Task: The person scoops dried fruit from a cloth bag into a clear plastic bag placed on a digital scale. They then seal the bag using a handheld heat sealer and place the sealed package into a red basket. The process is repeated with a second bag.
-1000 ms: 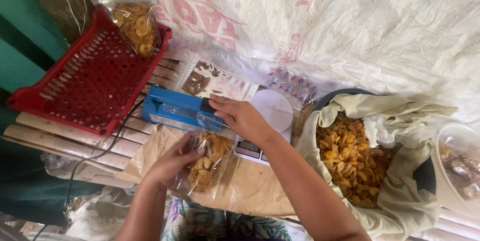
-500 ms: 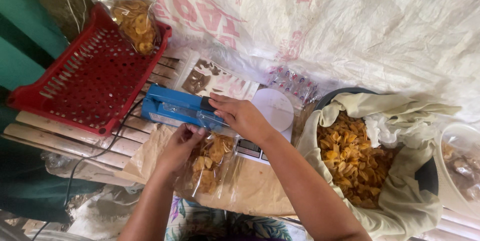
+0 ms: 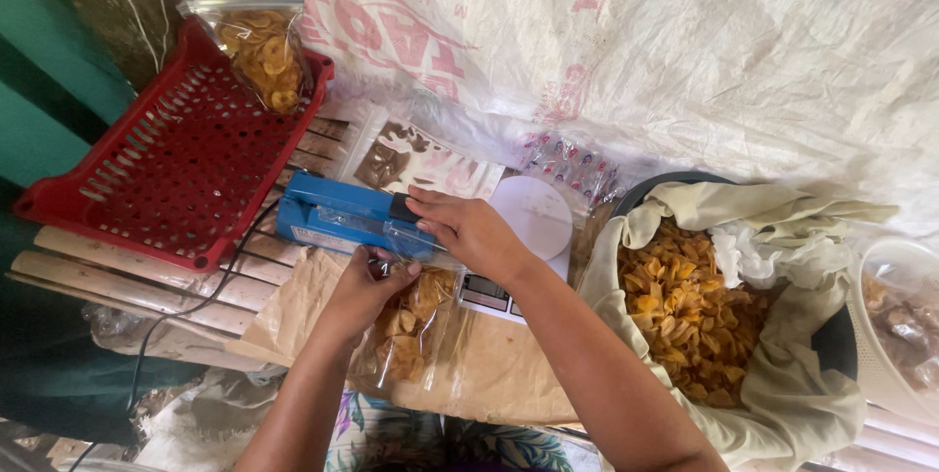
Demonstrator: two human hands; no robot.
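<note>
My left hand [image 3: 367, 286] grips the top of a clear plastic bag of yellow chips [image 3: 406, 330] and holds its mouth at the jaw of a blue heat sealer [image 3: 342, 215]. The bag lies on brown paper [image 3: 489, 364]. My right hand [image 3: 469, 227] rests on the sealer's right end, fingers pressed down on its black handle. A black cable [image 3: 196, 301] runs from the sealer off to the lower left.
A red slotted plastic tray [image 3: 166, 179] at the left holds one sealed bag of chips [image 3: 259, 46]. A white digital scale [image 3: 518, 237] sits behind my right hand. A large cloth-lined basin of chips [image 3: 694, 306] stands at right. Empty printed bags [image 3: 411, 159] lie beyond the sealer.
My left hand slid the chip bag up toward the sealer, so its top edge now meets the jaw. My right hand stayed on the sealer's handle.
</note>
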